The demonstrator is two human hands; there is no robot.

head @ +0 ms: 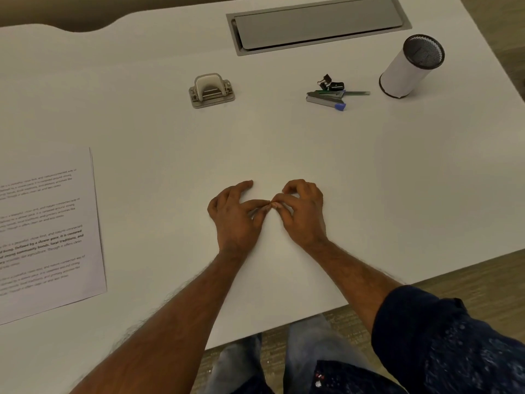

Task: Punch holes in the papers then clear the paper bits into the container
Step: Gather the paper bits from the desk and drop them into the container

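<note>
My left hand [237,211] and my right hand [302,211] rest on the white table [284,143] near its front edge, fingertips meeting between them. Both hands have curled fingers pinched together at that spot, as if on tiny paper bits that are too small to make out. The grey hole punch [211,91] stands upright farther back, apart from both hands. A printed sheet of paper [48,231] lies flat at the left. The white cylindrical container [409,66] with a dark mesh opening lies tilted at the back right.
A stapler with a blue end [326,99], binder clips [329,82] and a green pencil [355,93] lie between the punch and the container. A grey cable hatch [318,24] is set into the table's back. The table's front edge runs diagonally at the lower right.
</note>
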